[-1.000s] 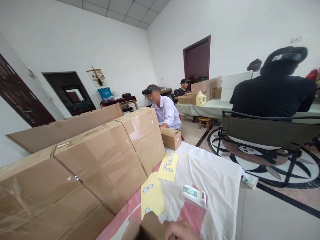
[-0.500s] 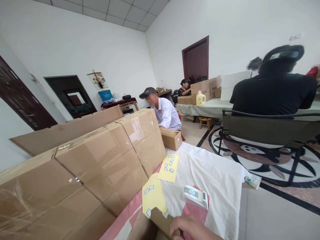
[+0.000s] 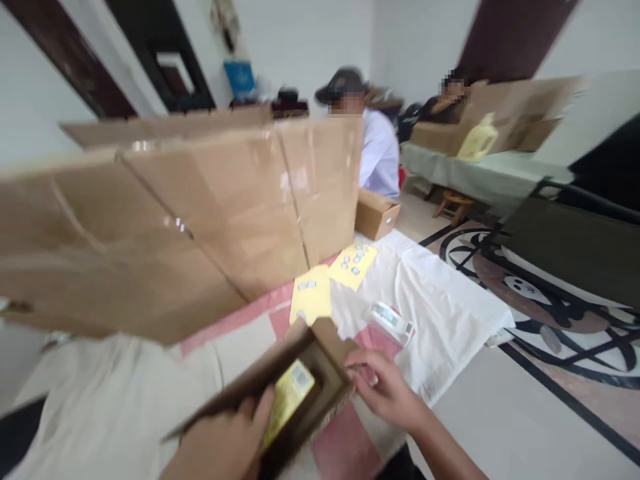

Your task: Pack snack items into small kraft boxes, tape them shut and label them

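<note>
An open brown cardboard box (image 3: 327,400) sits tilted at the front of the cloth-covered table. Inside it lies a yellow packet (image 3: 287,400) with a pale label at its upper end. My left hand (image 3: 220,433) reaches over the box's near side, its fingers closed along the packet; some fingertips are hidden and blurred. At the box's right end my right hand (image 3: 387,390) pinches the cardboard edge, with a small pinkish patch between its fingers that I cannot make out. Beyond the right hand lies a white device (image 3: 390,322) with a small screen.
Stacked taped cartons (image 3: 225,207) wall off the table's left and back. Two yellow sheets (image 3: 311,293) with small drawn shapes lie before them. A smaller closed carton (image 3: 377,213) stands near a seated person in a white shirt (image 3: 383,147). A chair (image 3: 575,240) is at right.
My view has swung down and left. More of the open box shows, and my left hand has come into view in it, on the yellow packet. My right hand stays at the box's end.
</note>
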{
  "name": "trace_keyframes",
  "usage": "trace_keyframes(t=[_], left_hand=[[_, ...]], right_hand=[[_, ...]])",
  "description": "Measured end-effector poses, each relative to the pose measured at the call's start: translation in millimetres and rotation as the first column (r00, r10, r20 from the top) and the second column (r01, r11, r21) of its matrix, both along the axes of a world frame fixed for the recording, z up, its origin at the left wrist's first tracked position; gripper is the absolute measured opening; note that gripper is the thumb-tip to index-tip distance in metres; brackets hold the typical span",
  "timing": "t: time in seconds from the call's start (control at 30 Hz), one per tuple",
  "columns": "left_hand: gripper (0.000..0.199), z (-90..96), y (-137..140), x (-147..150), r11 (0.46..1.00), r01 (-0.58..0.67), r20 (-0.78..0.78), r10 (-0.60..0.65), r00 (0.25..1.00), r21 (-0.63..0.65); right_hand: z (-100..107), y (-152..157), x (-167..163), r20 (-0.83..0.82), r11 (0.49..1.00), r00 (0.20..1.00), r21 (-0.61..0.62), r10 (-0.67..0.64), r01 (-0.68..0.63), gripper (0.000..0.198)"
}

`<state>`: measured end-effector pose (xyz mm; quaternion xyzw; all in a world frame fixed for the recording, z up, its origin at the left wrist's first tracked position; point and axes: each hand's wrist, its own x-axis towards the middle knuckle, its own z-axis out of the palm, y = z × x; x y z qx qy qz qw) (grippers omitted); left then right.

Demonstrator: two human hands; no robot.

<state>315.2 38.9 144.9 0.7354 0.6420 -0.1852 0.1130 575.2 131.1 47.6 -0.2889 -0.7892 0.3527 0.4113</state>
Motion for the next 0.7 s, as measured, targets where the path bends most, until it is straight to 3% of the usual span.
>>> trace_keyframes(t=[0.1, 0.23, 0.4, 0.7], left_hand=[[0.068, -3.8, -11.5, -0.6, 0.996, 0.007, -0.079, -0.015, 0.997, -0.094], [0.067, 0.6, -19.4, -14.9, 0.994, -0.048, -0.092, 0.038, 0.995, -0.099], [0.065, -1.9, -27.2, -24.4, 0.993, -0.096, -0.106, 0.088, 0.99, -0.073], [0.066, -1.7, -9.6, -20.5, 0.986, -0.092, -0.032, 0.088, 0.996, -0.137]], right_hand=[[-6.9, 3.3, 2.8, -0.07, 1.0, 0.998, -0.012, 0.003, -0.004, 0.015], [-13.0, 1.5, 4.7, -0.092, 0.999, 0.996, -0.043, 0.018, -0.022, 0.013], [-6.4, -4.3, -2.1, -0.072, 0.996, 0.994, -0.01, 0.085, -0.086, 0.011], [-5.9, -6.6, -10.0, -0.129, 0.996, 0.991, -0.081, 0.029, -0.04, 0.011]])
